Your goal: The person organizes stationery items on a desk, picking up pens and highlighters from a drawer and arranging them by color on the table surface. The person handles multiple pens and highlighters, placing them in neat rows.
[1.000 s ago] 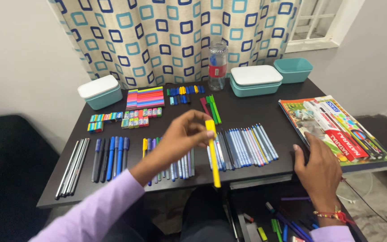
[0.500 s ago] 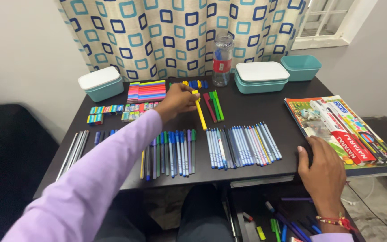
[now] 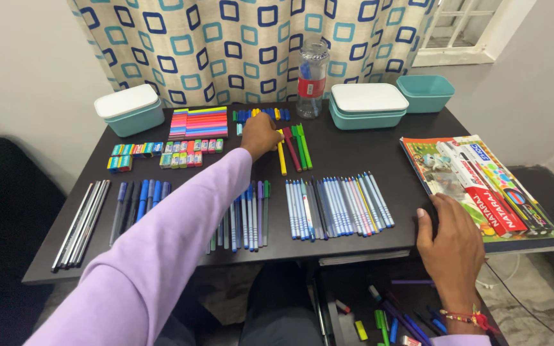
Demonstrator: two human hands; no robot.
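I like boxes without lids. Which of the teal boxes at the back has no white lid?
The small teal plastic box at the far right corner of the black table. It stands open; the other two teal boxes wear white lids.

The purple sleeve (image 3: 161, 250) covers the middle of the marker row (image 3: 238, 218), so you only see parts of those. The left hand (image 3: 261, 134) hides the top of the yellow marker (image 3: 281, 157), can't tell if it's gripping or just touching. The drawer (image 3: 392, 307) runs off the bottom edge, and the small erasers (image 3: 161, 154) are too tiny to tell apart
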